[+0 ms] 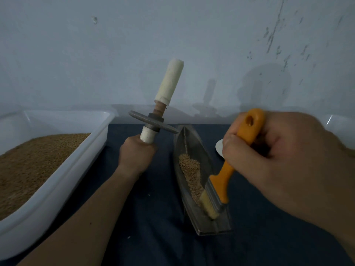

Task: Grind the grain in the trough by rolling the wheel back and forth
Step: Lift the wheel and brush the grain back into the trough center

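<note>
A boat-shaped metal trough (206, 219) lies on the dark blue cloth, with tan grain (190, 169) heaped along its groove. My left hand (135, 154) grips the lower white handle of the grinding wheel (153, 122) and holds it upright, lifted left of the trough's far tip. The wheel's upper handle is wrapped in pale cloth. My right hand (284, 160) holds an orange-handled brush (226, 179), whose pale bristles rest in the near end of the trough against the grain.
A large white plastic tub (63, 169) full of brown grain stands at the left. A small white round object (219, 147) lies right of the trough, partly behind my right hand. Another white container's corner (340, 129) shows at the far right. A scuffed wall rises behind.
</note>
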